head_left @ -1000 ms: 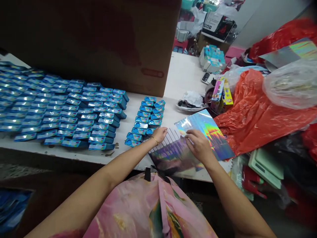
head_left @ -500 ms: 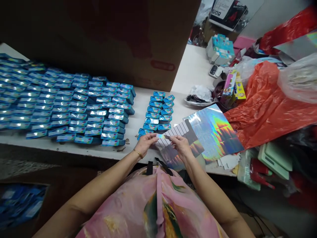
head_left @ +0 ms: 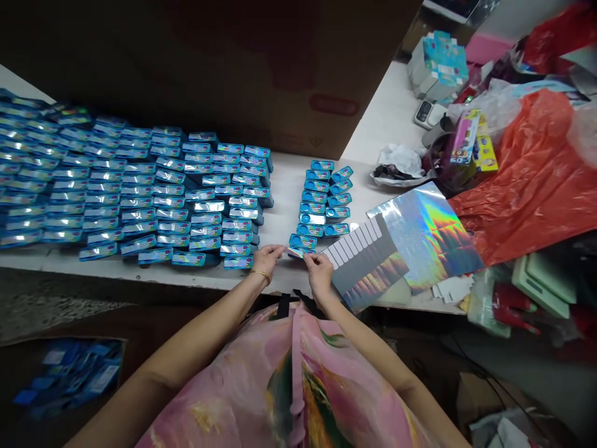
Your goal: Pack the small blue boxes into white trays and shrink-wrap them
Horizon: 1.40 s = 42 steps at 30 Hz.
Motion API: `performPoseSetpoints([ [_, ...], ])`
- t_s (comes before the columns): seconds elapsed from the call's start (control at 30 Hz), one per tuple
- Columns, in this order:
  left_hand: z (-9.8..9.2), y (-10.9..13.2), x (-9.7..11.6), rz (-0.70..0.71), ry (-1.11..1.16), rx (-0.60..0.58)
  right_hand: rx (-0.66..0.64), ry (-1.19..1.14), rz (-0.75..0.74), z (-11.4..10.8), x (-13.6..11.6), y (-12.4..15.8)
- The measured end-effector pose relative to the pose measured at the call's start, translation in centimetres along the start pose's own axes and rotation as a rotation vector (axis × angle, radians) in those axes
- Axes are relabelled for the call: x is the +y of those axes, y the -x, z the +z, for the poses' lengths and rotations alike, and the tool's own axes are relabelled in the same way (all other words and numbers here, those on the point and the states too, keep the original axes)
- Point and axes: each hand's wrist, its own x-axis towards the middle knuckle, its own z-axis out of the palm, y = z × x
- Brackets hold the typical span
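Just below frame centre, your left hand (head_left: pixel 267 260) and right hand (head_left: pixel 321 274) pinch opposite ends of a small strip (head_left: pixel 295 252), apparently a sticker, near blue cases (head_left: pixel 311 219).

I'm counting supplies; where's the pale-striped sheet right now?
In the head view, the pale-striped sheet lies just right of the right hand, partly over the shiny sheet's left side.
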Motion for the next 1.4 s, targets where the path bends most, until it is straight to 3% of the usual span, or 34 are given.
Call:
performPoseSetpoints([
  [0.1, 0.1, -1.2, -0.5, -0.009, -0.008, -0.010, 0.059, 0.166, -0.053, 0.6, -0.1, 0.0],
  [0.3, -0.2, -2.3, -1.5, -0.033, 0.002, -0.037, 0.053, 0.413, -0.094, 1.1, -0.9, 0.0],
  [0.57, 0.3, -2.4, -2.1, -0.052, -0.004, -0.096, 0.068, 0.532, -0.138, 1.1, -0.6, -0.1],
  [0.8, 0.9, -3.0, -2.9, 0.032, -0.100, -0.079, 0.043, 0.693, -0.318, 0.3, -0.6, 0.6],
  [0.9, 0.6, -2.6, -2.9, 0.100, -0.164, -0.088, -0.016, 0.749, -0.398, -0.8, -0.3, 1.1],
  [1.07, 0.5, -0.8, -2.6, 0.240, -0.304, -0.167, -0.131, 0.896, -0.403, -2.4, -0.2, 1.0],
  [1.3, 1.3, 0.0, -2.1, 0.425, -0.527, -0.210, -0.347, 1.131, -0.618, -3.0, -1.3, 0.8],
  [1.4, 1.0, 0.1, -1.7, 0.485, -0.655, -0.212, -0.393, 1.095, -0.671, -4.0, -1.2, -0.1],
])
